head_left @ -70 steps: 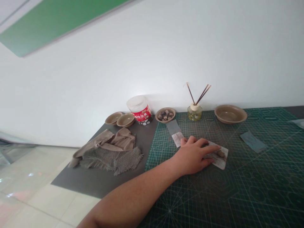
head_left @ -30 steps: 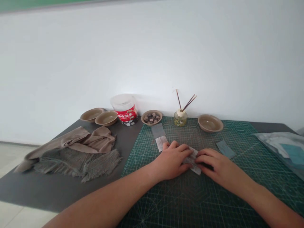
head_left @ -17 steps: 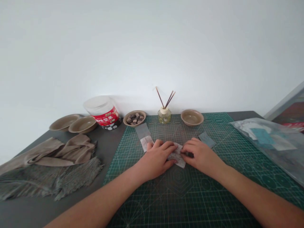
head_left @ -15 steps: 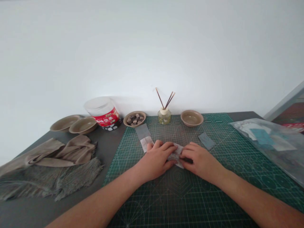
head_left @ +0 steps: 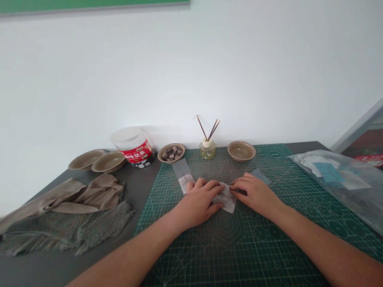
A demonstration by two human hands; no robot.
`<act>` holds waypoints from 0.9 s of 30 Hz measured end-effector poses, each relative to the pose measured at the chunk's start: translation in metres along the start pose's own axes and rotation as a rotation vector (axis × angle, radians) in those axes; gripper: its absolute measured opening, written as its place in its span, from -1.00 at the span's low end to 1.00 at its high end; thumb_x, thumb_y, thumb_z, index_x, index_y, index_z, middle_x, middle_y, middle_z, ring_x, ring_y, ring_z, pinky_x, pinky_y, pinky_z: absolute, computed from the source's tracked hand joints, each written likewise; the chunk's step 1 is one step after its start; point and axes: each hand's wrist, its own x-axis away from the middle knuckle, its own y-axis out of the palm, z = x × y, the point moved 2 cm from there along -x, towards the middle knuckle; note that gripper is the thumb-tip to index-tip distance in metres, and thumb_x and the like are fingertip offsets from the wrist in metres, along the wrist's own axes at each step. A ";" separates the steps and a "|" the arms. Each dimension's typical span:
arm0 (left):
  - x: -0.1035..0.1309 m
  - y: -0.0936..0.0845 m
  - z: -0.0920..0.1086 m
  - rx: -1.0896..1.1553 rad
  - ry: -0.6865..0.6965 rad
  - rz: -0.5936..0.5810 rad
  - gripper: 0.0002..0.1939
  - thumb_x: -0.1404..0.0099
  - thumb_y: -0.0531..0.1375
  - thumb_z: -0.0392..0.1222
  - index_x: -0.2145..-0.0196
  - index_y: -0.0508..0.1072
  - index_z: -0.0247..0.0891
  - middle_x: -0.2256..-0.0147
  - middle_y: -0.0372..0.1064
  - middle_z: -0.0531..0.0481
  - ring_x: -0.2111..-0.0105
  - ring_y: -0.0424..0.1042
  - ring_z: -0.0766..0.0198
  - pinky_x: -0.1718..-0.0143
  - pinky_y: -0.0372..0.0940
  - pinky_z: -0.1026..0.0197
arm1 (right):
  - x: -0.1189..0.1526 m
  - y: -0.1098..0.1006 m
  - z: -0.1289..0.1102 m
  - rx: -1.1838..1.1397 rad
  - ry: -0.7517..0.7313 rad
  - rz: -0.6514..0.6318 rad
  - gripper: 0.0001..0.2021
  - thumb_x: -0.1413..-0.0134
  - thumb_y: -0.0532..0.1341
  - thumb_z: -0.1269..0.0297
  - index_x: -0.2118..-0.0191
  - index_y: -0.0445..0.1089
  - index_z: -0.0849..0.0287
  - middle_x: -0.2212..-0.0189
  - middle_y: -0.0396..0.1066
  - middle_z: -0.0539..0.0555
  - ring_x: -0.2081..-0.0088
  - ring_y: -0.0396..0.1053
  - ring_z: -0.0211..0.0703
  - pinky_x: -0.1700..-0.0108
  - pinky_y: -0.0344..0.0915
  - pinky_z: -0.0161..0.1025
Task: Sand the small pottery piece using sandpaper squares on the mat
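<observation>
The person's left hand point(head_left: 196, 203) bears down on a thin, pale, grey-streaked rectangular sheet point(head_left: 228, 201), while the right hand point(head_left: 254, 194) works at its right-hand edge. For this two-handed work, steady, flat pressure from the left looks best, spread over several fingers so that the sheet neither skids nor curls on the green, grid-printed cutting mat point(head_left: 254, 249). The right side probably calls for a light touch and short, even movements, with the wrist low and the fingertips well over the sheet rather than catching on its rim.

The sheet lies on the mat between the two hands. Its left part is hidden under the left fingers, which are bent, with the thumb apart from the index finger and the bare middle of the sheet showing beyond them. The right fingers are bunched near the thumb, close over the sheet's right edge; a dark patch shows there, and whether they pinch something small or only enclose shadow cannot be told. A small blue-grey rectangular sheet point(head_left: 261, 175) lies just behind the right hand, partly covered.
</observation>
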 end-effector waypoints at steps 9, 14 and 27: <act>0.001 -0.004 0.002 0.001 -0.003 -0.006 -0.48 -0.39 0.17 0.05 -0.27 0.25 0.06 -0.21 0.30 -0.01 -0.03 0.24 -0.06 0.03 0.18 -0.15 | -0.001 0.002 0.000 0.006 -0.003 0.003 -0.88 -0.31 0.23 0.29 0.20 0.51 0.15 0.23 0.55 0.09 0.14 0.37 -0.02 0.02 0.29 -0.04; 0.001 -0.003 0.001 -0.006 -0.003 -0.007 -0.47 -0.40 0.16 0.05 -0.28 0.24 0.05 -0.20 0.31 -0.01 -0.02 0.24 -0.05 0.03 0.18 -0.15 | 0.001 0.001 0.003 0.010 -0.019 0.004 -0.91 -0.28 0.26 0.30 0.20 0.53 0.13 0.23 0.55 0.07 0.14 0.39 -0.04 -0.03 0.26 -0.03; 0.000 0.000 -0.001 -0.021 0.015 0.004 -0.50 -0.40 0.16 0.05 -0.26 0.24 0.07 -0.20 0.31 0.03 -0.02 0.25 -0.07 0.08 0.18 -0.13 | 0.005 0.009 -0.014 -0.075 -0.075 0.000 -0.94 -0.23 0.31 0.32 0.22 0.56 0.09 0.23 0.55 0.03 0.19 0.40 -0.10 0.06 0.25 -0.09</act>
